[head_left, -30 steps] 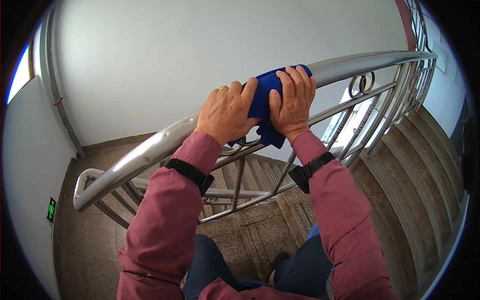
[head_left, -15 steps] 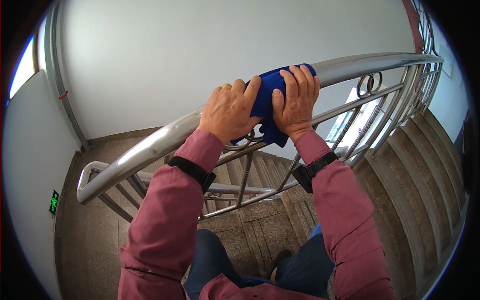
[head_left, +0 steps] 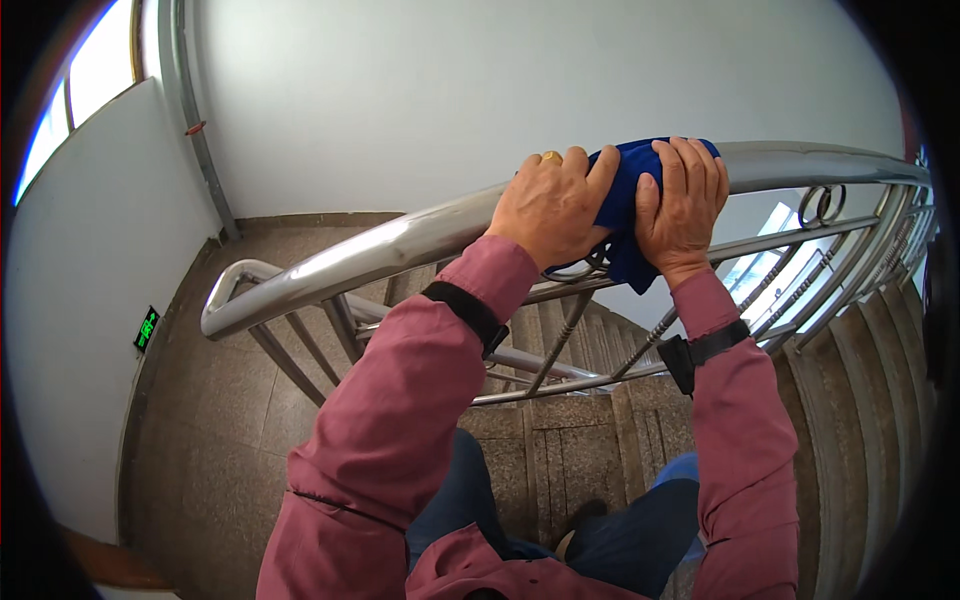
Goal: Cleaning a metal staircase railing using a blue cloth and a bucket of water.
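Gripping the steel handrail (head_left: pixel 400 245), my left hand (head_left: pixel 550 205) curls its fingers over the tube and onto the left edge of a blue cloth (head_left: pixel 625 200). This cloth drapes over the rail between both hands. To its right, my right hand (head_left: pixel 685 205) clenches it against the rail, stair steps (head_left: pixel 860 400) below.
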Demonstrator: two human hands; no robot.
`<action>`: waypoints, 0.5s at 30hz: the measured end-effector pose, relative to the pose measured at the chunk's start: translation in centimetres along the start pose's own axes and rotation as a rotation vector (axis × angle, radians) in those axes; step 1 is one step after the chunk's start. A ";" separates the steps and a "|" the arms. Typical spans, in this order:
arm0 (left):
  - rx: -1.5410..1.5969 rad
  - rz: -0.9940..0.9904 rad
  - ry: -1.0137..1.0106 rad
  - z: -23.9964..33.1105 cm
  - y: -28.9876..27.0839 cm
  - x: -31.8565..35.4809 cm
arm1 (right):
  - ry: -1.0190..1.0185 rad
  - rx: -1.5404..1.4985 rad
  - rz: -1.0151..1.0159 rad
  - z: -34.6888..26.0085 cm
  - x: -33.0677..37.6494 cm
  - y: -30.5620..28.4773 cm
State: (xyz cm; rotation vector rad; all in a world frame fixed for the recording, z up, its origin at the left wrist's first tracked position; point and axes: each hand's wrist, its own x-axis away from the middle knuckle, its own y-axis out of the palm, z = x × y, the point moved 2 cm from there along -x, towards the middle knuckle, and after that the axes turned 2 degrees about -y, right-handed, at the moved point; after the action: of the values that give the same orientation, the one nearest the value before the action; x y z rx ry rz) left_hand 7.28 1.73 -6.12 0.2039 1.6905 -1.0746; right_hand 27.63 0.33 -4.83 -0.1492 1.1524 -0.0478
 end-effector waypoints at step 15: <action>-0.062 0.042 -0.024 -2.3 -0.8 3.2 | -0.067 -0.038 -0.039 -3.7 -1.9 0.5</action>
State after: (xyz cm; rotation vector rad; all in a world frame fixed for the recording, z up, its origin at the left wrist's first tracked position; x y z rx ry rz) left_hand 3.89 1.72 -8.32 0.1860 1.6883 -0.9887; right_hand 23.49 0.69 -4.68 -0.2057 1.0842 -0.0551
